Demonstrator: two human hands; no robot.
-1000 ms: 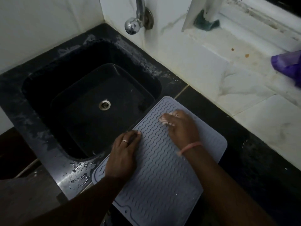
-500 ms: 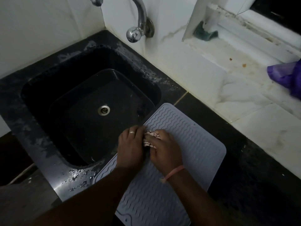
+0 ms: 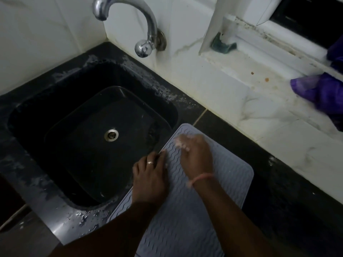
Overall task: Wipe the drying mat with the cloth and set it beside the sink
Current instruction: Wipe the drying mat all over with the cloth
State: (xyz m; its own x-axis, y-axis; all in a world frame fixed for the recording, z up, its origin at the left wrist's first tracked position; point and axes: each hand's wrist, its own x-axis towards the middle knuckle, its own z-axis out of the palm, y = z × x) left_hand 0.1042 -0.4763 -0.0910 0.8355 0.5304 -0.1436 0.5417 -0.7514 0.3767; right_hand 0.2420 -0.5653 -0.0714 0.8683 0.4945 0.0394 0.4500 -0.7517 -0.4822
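left hand (image 3: 150,175): flat, fingers straight, pressing grey drying mat (image 3: 187,216) edge | right hand (image 3: 197,154): grip bunched on pale cloth (image 3: 179,142) | mat on tabletop (image 3: 278,206) beside sink (image 3: 89,138)

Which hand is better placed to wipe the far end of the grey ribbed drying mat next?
Right. The right hand already bunches the pale cloth near the far end of the grey ribbed drying mat. The left hand rests flat on the mat's edge by the black sink, probably steadying it.
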